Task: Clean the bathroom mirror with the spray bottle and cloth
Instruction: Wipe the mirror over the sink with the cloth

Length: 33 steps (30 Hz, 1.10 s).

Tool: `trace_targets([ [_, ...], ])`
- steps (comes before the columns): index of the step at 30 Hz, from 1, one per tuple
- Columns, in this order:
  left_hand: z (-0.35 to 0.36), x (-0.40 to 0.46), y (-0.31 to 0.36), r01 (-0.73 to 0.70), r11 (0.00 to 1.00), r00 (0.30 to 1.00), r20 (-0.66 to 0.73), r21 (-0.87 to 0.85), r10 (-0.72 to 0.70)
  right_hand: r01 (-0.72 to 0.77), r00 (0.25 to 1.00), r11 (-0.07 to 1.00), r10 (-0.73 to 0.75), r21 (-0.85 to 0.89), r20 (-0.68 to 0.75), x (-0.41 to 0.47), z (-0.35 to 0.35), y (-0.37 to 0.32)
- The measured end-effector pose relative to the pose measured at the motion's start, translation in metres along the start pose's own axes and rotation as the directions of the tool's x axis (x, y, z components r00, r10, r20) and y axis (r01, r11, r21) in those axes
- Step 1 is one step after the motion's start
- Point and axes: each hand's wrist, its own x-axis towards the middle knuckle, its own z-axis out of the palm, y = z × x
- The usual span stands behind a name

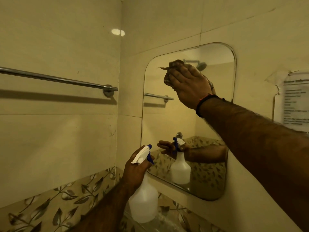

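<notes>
The mirror (155, 118), a rounded rectangle, hangs on the tiled wall ahead. My right hand (189, 86) presses a brown cloth (168, 77) flat against its upper part; most of the cloth is hidden under the palm. My left hand (135, 169) grips the neck of a translucent white spray bottle (143, 200) with a white and blue trigger head, held upright below the mirror's lower left corner, nozzle facing the glass. The bottle and left hand are reflected in the lower part of the mirror.
A chrome towel rail (58, 79) runs along the left wall at about the cloth's height. A paper notice (296, 101) is taped to the wall right of the mirror. A band of leaf-patterned tiles (50, 206) crosses the walls below.
</notes>
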Motion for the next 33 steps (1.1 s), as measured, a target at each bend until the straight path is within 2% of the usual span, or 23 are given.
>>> trace_targets([
  [10,-0.01,0.011,-0.005,-0.003,1.0,1.0,-0.029,0.022,0.003,-0.099,0.994,0.995,0.1,0.022,-0.047,0.033,0.0,0.003],
  [15,-0.015,0.016,-0.004,-0.035,0.998,0.999,-0.031,0.049,0.036,-0.113,0.992,0.993,0.115,0.04,-0.058,0.048,0.001,0.001],
  [33,-0.03,0.023,-0.011,0.002,0.999,1.0,-0.022,0.052,-0.001,-0.106,0.993,0.994,0.106,0.007,-0.056,0.085,0.01,-0.017],
])
